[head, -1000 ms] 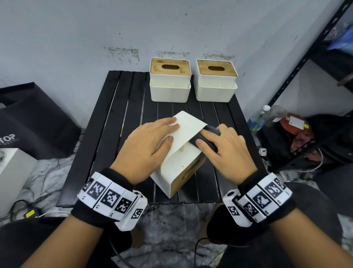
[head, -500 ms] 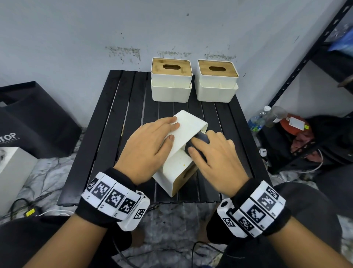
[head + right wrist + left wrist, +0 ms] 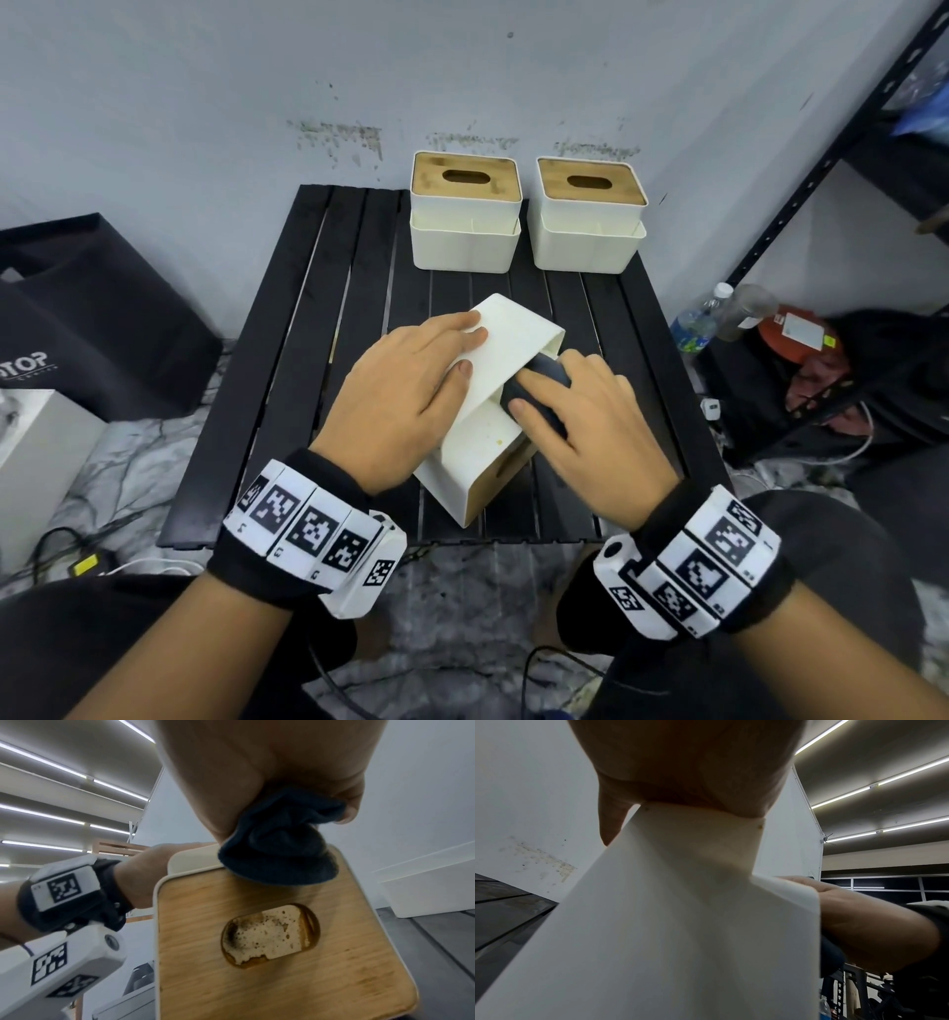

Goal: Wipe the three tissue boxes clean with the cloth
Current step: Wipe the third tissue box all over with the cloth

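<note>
A white tissue box [image 3: 513, 336] with a wooden lid [image 3: 282, 953] lies tipped on its side in the middle of the black slatted table [image 3: 308, 360]. My left hand [image 3: 462, 349] lies flat on its upward face [image 3: 680, 923], holding it steady. My right hand [image 3: 531, 403] grips a bunched dark cloth [image 3: 544, 372] and presses it against the box's right side, by the lid's edge [image 3: 280, 845]. Two more white tissue boxes [image 3: 466, 231] [image 3: 590, 236] stand upright side by side at the table's far edge.
A grey wall rises right behind the table. A black bag [image 3: 102, 318] and a white box [image 3: 36, 452] sit on the floor to the left. Plastic bottles [image 3: 698, 324], clutter and a black shelf post [image 3: 821, 169] are to the right. Cables lie on the floor.
My right hand has slid the cloth along the box's side, toward me and slightly left. The left hand and the box have stayed in place.
</note>
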